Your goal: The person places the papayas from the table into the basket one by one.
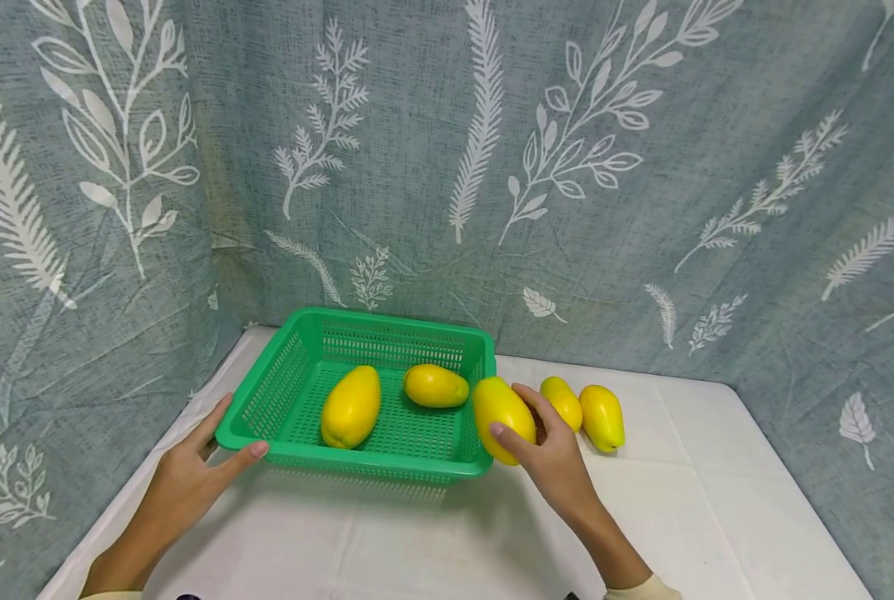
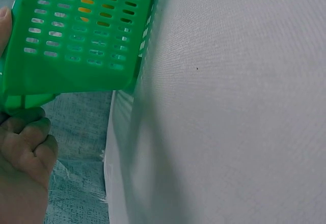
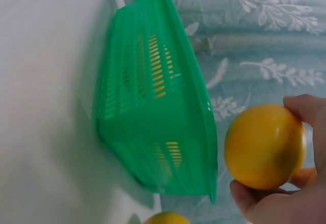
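A green plastic basket [image 1: 267, 448] with slotted walls is on the left side of the white table, two yellow papayas [image 1: 352, 408] [image 1: 436, 386] lying in it. My left hand [image 1: 184, 479] grips its near left corner by the rim, thumb on the near side. In the left wrist view, curled fingers [image 2: 33, 137] show by the rim. Another yellow papaya [image 1: 503, 419] is pinched between the thumb and fingers of my right hand [image 1: 555, 454], at the basket's right rim. The right wrist view shows this papaya [image 3: 265, 146] held just off the rim.
Two more yellow papayas [image 1: 561, 402] [image 1: 602, 417] lie side by side on the white tablecloth [image 1: 686, 500], right of the basket. A blue-grey curtain [image 1: 417, 167] with white leaf prints hangs behind the table and along both sides.
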A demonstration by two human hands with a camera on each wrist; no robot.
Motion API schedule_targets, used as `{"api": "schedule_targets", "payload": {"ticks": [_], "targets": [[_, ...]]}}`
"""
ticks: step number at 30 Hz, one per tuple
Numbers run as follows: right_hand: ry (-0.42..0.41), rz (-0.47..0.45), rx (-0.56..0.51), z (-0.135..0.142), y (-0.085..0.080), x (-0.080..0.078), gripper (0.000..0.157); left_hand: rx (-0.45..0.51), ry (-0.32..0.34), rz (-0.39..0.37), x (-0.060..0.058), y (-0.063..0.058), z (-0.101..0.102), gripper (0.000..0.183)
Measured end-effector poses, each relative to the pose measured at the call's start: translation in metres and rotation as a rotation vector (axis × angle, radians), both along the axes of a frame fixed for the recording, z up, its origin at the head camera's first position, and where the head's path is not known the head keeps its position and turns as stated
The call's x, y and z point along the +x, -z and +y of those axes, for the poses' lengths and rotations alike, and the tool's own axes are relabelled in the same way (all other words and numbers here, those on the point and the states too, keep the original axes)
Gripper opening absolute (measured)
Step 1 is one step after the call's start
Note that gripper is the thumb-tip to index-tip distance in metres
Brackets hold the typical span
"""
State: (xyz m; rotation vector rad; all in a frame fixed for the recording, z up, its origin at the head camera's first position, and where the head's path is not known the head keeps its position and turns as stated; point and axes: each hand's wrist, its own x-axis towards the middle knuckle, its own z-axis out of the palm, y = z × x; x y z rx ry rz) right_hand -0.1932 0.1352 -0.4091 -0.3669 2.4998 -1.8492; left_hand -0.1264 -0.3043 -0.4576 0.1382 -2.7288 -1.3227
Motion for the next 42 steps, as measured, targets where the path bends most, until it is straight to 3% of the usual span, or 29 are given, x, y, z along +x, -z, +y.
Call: {"api": "schedule_targets", "payload": {"ticks": [20,28,42], "targets": [[-0.052,0.016,-0.006,-0.020,0.000,-0.001,0.072,0.003,-0.004,-0.002,0.001,-0.004,0.002,0.096],[-0.057,0.030,-0.007,-0.014,0.003,0.000,0.070,-0.006,-0.014,-0.009,0.002,-0.004,0.002,0.095],[0.018,0.060,0.053,0.014,0.016,-0.004,0.068,-0.012,-0.009,0.014,0.002,-0.001,0.000,0.095]]}}
